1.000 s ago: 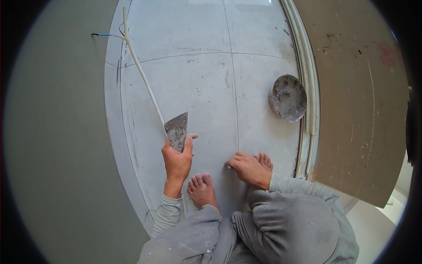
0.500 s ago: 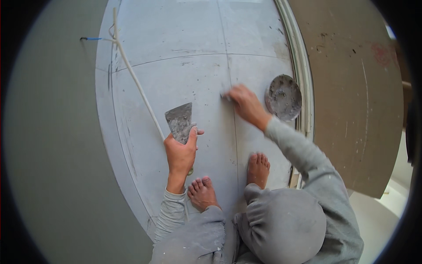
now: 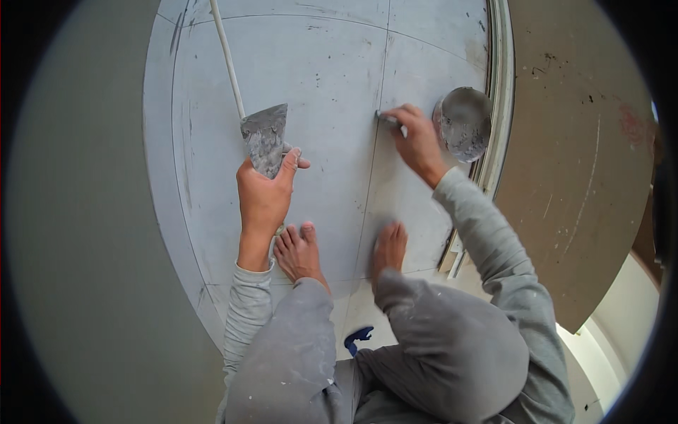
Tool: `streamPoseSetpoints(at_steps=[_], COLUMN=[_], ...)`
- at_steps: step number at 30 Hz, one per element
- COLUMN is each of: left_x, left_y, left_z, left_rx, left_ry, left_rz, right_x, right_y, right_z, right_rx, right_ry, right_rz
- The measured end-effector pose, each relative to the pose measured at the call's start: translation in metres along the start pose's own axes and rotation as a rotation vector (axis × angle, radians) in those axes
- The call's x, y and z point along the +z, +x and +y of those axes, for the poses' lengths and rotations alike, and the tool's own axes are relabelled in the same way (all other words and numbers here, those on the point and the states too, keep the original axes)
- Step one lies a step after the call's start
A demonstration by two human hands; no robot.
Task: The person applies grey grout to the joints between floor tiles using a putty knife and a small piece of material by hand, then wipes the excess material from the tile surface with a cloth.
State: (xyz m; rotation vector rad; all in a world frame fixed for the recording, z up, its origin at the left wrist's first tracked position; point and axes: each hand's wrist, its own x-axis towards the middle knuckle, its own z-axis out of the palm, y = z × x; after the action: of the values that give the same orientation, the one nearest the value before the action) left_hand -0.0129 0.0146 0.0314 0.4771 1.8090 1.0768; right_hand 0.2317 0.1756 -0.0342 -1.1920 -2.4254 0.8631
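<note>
My left hand [image 3: 265,194] is wrapped round a putty knife [image 3: 265,131], a broad grey blade smeared with wet grey paste, held over the pale tiled floor. My right hand [image 3: 417,141] pinches a small dark flat scraper [image 3: 390,120], its edge at the thin joint between two tiles. Slight blur hides the scraper's exact shape. Just right of that hand sits a round tub [image 3: 484,134], its inside coated with grey paste.
A white cable [image 3: 227,60] runs over the tiles behind the putty knife. On the right, a metal track [image 3: 501,85] borders a brown board [image 3: 579,141]. A grey wall [image 3: 78,212] rises at left. My bare feet [image 3: 300,254] stand near; a dark blue object [image 3: 359,339] lies between my legs.
The view has shifted, so the tiles and cable sit higher in it. My right hand has come nearer along the joint, my right foot has moved back, and the dark blue object has appeared.
</note>
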Motion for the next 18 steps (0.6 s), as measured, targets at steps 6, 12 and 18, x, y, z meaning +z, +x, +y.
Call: streamPoseSetpoints(at_steps=[6,12,18], left_x=[0.001,-0.001,-0.018], left_y=[-0.007,-0.014,-0.074], left_z=[-0.010,-0.002,-0.003], left_rx=[0.089,-0.028,0.033], left_ry=[0.197,0.208,0.294], left_rz=[0.028,0.104,0.147], right_x=[0.050,0.039,0.012], right_y=[-0.148,-0.199,-0.146], right_z=[-0.045,-0.042,-0.039], right_rx=[-0.023,0.425,0.351], right_ry=[0.055,0.449,0.413], right_rz=[-0.216,-0.381,-0.150])
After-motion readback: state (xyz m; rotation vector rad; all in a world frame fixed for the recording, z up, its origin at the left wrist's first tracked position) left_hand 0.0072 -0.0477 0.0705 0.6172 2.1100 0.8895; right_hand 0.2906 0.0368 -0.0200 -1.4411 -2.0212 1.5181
